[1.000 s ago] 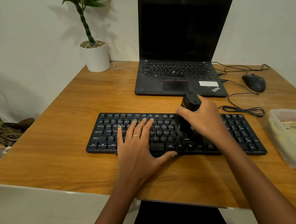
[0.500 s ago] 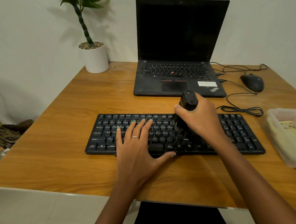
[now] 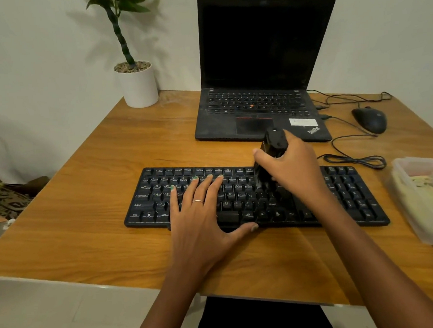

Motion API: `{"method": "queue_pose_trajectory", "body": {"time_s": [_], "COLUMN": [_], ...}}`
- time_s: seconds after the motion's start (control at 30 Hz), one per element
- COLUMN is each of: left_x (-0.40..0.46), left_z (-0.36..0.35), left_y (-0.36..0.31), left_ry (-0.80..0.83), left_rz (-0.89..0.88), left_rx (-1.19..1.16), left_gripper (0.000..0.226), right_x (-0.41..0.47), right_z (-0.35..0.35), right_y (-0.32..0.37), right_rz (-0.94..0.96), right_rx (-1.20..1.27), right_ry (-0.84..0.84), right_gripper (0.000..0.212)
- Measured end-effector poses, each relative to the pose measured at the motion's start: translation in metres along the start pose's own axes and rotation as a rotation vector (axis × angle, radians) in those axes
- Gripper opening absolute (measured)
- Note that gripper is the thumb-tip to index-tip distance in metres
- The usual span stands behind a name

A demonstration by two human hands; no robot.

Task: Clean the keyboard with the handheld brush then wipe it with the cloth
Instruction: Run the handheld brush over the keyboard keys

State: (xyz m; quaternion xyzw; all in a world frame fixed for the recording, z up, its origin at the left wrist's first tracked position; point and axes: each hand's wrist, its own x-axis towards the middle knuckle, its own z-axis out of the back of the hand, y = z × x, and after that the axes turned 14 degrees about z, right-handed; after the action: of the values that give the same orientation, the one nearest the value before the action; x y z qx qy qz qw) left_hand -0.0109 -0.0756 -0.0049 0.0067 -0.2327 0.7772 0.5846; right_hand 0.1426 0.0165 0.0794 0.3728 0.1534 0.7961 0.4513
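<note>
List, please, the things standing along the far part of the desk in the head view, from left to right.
Potted plant → laptop → mouse

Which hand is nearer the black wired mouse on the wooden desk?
Right. The right hand, gripping the black brush, lies left of and nearer than the mouse; the left hand rests farther left.

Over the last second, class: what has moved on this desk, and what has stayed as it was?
The right hand, gripping the brush, has drawn it a little away from the person across the keyboard, from the bottom rows toward the upper rows; the bristles stay on the keys. Nothing was picked up or let go. The left hand still lies flat on the keys, and the keyboard has not shifted.
</note>
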Motion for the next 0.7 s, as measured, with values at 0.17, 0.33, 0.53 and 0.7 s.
{"method": "queue_pose_trajectory", "body": {"time_s": [0.17, 0.33, 0.53, 0.7], "left_x": [0.000, 0.000, 0.000, 0.001], "left_z": [0.000, 0.000, -0.001, -0.002], "left_y": [0.000, 0.000, 0.000, 0.001], "left_ry": [-0.007, -0.003, -0.003, -0.004], "left_rz": [-0.001, 0.006, 0.002, 0.003], "left_rx": [-0.007, 0.002, 0.000, 0.002], "left_gripper": [0.104, 0.105, 0.105, 0.105], "right_x": [0.006, 0.006, 0.010, 0.011], "right_z": [0.005, 0.001, 0.002, 0.005], "right_y": [-0.001, -0.006, -0.005, -0.007], "right_rz": [-0.076, -0.025, -0.065, -0.146], "right_rx": [0.080, 0.014, 0.032, 0.085], "right_ry": [0.176, 0.036, 0.020, 0.191], "right_gripper": [0.022, 0.025, 0.022, 0.031]}}
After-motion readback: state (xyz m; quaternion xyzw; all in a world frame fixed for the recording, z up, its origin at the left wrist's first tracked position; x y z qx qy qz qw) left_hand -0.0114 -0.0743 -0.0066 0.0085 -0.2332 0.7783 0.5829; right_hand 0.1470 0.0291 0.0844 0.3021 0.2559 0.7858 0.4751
